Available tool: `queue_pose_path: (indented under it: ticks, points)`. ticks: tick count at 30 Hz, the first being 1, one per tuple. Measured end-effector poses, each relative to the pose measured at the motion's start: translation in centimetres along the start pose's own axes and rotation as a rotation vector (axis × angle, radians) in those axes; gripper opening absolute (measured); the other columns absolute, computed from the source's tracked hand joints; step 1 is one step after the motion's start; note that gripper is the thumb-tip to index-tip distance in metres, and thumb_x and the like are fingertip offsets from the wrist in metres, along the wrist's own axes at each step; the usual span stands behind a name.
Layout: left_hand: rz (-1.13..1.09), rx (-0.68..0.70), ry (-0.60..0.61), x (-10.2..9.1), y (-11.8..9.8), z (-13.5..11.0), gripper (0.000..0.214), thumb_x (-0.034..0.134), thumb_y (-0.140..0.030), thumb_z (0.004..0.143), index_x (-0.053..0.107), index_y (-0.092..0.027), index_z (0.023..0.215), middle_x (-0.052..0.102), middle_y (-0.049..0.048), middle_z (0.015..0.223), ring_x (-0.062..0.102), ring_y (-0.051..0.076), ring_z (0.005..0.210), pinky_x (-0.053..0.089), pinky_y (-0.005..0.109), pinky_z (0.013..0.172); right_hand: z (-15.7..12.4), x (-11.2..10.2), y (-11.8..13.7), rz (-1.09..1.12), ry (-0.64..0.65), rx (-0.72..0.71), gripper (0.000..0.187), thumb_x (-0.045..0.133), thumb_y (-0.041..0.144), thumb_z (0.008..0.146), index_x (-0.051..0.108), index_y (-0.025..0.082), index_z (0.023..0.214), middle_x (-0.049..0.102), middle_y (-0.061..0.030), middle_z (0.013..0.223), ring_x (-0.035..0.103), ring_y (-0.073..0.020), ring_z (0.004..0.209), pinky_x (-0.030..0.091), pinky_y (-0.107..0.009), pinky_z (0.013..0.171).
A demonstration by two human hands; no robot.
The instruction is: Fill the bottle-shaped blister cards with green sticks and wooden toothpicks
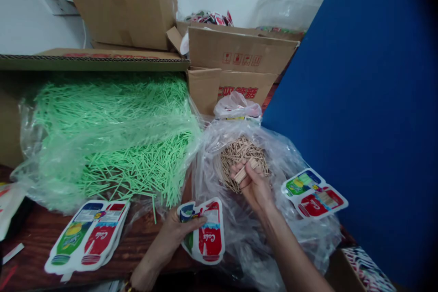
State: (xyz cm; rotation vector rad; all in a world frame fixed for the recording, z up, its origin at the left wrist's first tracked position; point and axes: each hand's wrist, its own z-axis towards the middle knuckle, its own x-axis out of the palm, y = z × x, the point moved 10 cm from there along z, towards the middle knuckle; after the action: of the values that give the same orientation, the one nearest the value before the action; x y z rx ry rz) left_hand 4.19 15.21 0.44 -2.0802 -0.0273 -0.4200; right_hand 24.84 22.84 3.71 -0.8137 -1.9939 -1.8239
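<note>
My left hand point(178, 230) is closed on a flat printed packet point(207, 232) with a red cola bottle shape, held just above the wooden table. My right hand point(251, 182) reaches into a clear plastic bag point(290, 155) and pinches a small bunch of tan sticks point(244, 172). Under that hand lies a heap of the same tan sticks point(239, 153) inside the bag. Another printed packet point(313, 194) rests on the bag to the right of my right hand.
A big pile of green sticks point(112, 137) spills from a plastic-lined carton at left. A stack of printed packets point(89, 237) lies on the table point(34, 237) at front left. Cardboard boxes point(236, 54) stand behind. A blue panel point(359, 100) walls off the right.
</note>
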Motion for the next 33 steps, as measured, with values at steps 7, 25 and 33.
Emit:
queue_pose_path:
  ticks: [7,25,33]
  points:
    - [0.469,0.445,0.141,3.6,-7.3,-2.3,0.013,0.068,-0.023,0.079,0.068,-0.017,0.068,0.064,0.0068,0.116,0.061,0.020,0.100,0.044,0.024,0.084,-4.0,5.2,0.7,-0.698,0.364,-0.153,0.020,0.051,0.035,0.091,0.065,0.021,0.092,0.064,-0.0003,0.075,0.058,-0.0156,0.076,0.042,-0.026,0.074]
    - [0.820,0.740,0.281,6.8,-9.6,-5.5,0.030,0.059,-0.003,0.078,0.070,-0.023,0.096,0.050,0.0086,0.139,0.055,0.022,0.118,0.045,0.032,0.097,-6.7,7.9,-0.6,-0.856,0.636,-0.194,0.022,0.046,0.031,0.094,0.060,0.020,0.081,0.057,-0.0003,0.076,0.054,-0.0153,0.073,0.039,-0.026,0.067]
    - [0.874,0.769,0.282,7.1,-9.9,-5.9,0.022,0.061,-0.007,0.080,0.069,-0.021,0.095,0.053,0.0094,0.135,0.058,0.020,0.114,0.047,0.027,0.093,-6.8,8.0,-0.9,-0.895,0.667,-0.220,0.022,0.045,0.032,0.094,0.059,0.021,0.082,0.058,-0.0015,0.078,0.054,-0.0166,0.073,0.040,-0.027,0.066]
